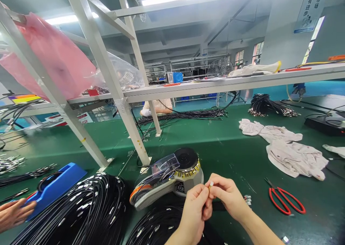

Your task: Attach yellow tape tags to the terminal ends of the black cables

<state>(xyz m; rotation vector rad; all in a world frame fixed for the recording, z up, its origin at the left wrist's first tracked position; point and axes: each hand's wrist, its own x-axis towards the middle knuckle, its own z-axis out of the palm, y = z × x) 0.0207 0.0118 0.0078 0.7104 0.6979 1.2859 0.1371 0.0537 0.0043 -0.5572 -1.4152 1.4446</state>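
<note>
My left hand and my right hand meet fingertip to fingertip above the bench. Pinched between the right thumb and forefinger is a small white-and-yellow piece, too small to identify. The left fingers are closed right against it; what they grip is hidden. Just behind the hands stands a round tape dispenser with a black top and a yellow toothed ring. Below and left of my hands lies a coil of black cables. Several small metal connectors lie beyond my right wrist.
Red-handled pliers lie right, before crumpled white gloves. A big black cable bundle fills the left. Another person's hand touches a blue tape holder. A white shelf frame rises from the green bench; cable bundles lie behind.
</note>
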